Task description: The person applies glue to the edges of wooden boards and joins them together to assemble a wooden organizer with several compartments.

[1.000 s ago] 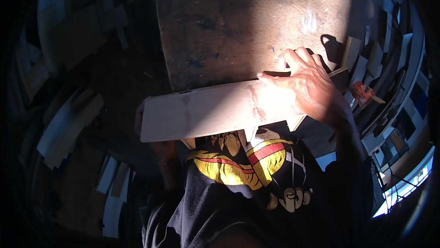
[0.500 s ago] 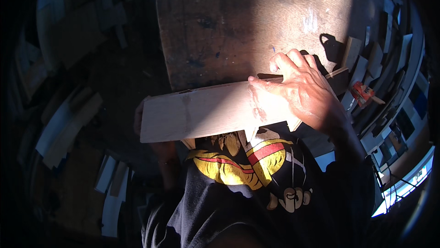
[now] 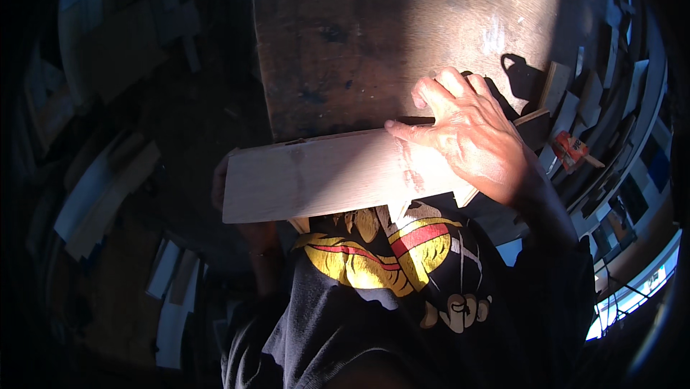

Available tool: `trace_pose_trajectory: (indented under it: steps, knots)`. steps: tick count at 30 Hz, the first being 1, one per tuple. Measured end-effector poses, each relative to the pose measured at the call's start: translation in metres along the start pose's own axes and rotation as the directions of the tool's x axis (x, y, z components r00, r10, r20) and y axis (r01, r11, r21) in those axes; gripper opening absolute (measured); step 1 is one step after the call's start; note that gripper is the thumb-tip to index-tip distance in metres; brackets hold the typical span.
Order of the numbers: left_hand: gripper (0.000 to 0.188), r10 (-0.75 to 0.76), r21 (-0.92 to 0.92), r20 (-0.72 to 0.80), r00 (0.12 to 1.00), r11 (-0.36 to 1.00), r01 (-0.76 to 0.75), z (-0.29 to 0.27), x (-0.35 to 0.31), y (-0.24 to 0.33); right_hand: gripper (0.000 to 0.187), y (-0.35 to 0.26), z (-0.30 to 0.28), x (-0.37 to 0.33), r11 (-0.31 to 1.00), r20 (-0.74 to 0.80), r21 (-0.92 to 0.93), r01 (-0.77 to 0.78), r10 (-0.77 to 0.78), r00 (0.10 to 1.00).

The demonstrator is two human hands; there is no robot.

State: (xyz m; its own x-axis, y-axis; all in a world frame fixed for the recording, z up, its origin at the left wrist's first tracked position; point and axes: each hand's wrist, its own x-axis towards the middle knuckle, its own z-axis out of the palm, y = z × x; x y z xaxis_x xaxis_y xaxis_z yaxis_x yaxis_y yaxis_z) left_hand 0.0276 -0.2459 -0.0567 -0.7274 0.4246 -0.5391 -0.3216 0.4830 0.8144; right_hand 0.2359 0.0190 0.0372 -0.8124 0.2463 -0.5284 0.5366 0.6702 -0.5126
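Observation:
A pale wooden board (image 3: 316, 177) with short wooden pieces projecting beneath its near edge lies across in front of me. Brownish smears cross its upper face in two places. At the board's left end, my left hand (image 3: 219, 182) is closed around it in shadow, most of its fingers hidden underneath. On the sunlit right end rests my right hand (image 3: 474, 134), open, its thumb along the board and its fingers spread past the far edge. Under the board's far side is the worn brown wooden tabletop (image 3: 323, 51).
Several wood offcuts (image 3: 568, 112) stand at the right of the table, with a small orange-red packet (image 3: 570, 148) among them. More boards (image 3: 90, 195) lie in shadow on the left. A strong band of sunlight falls across the table.
My right hand has shifted slightly left and away from me over the board, its fingers reaching a little farther. The board and left hand stay almost where they were.

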Motion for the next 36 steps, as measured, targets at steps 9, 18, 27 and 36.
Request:
trace_pose_trajectory:
  steps: [9, 18, 27, 36]
  knots:
    - [0.035, 0.247, 0.164, 0.094, 0.964, 0.952, -0.26, 0.021, 0.013, 0.014, 0.031, 0.004, -0.002, 0.001, 0.998, -0.008, 0.057, 0.017, -0.016, 1.0]
    - [0.023, 0.072, 0.046, 0.096, 0.993, 0.996, -0.077, 0.039, 0.059, 0.018, 0.029, 0.07, 0.041, -0.037, 0.931, -0.759, 0.284, -0.23, 0.364, 0.54]
    - [0.026, 0.207, 0.088, 0.2, 0.958, 0.97, -0.228, 0.067, 0.108, 0.018, 0.042, 0.12, 0.081, -0.027, 0.601, -0.569, 0.798, -0.041, 0.774, 0.278]
    - [0.028, 0.226, 0.1, 0.28, 0.933, 0.96, -0.262, 0.088, 0.14, -0.008, 0.055, 0.152, 0.077, 0.0, 0.42, -0.433, 0.901, 0.105, 0.869, 0.238]
